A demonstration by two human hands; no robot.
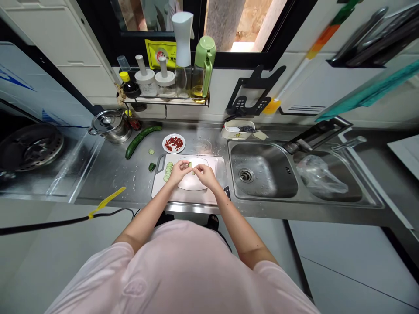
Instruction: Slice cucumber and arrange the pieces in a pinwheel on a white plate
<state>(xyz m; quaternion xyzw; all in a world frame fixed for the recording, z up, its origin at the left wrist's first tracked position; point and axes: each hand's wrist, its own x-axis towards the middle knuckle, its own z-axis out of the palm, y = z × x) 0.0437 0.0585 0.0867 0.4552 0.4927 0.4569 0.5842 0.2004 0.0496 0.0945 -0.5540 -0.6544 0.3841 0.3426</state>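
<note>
Closely curled, the left hand has its thumb and fingertips nearly closed on a small green piece of cucumber; the right hand comes in from the other side, fingers bent and almost meeting the left, though whether it grips the piece or only steadies it I cannot tell; a light pinch at the edge suits something this thin, since hard pressure would likely crease or split it, and low wrists over the board give steadier control. Directly beneath the hands sits a pale, rounded white dish on a white plastic cutting board; a neat overlapping row of cucumber slices lies at the board's left side, just beside the left hand. A dark handle shows at the board's right edge; a cucumber end and a lone slice lie on the steel counter to the left, near a whole cucumber and a small white plate of chopped red chilli; farther off stand a steel pot and, to the right, a steel double sink with a plastic bag in its far basin.
</note>
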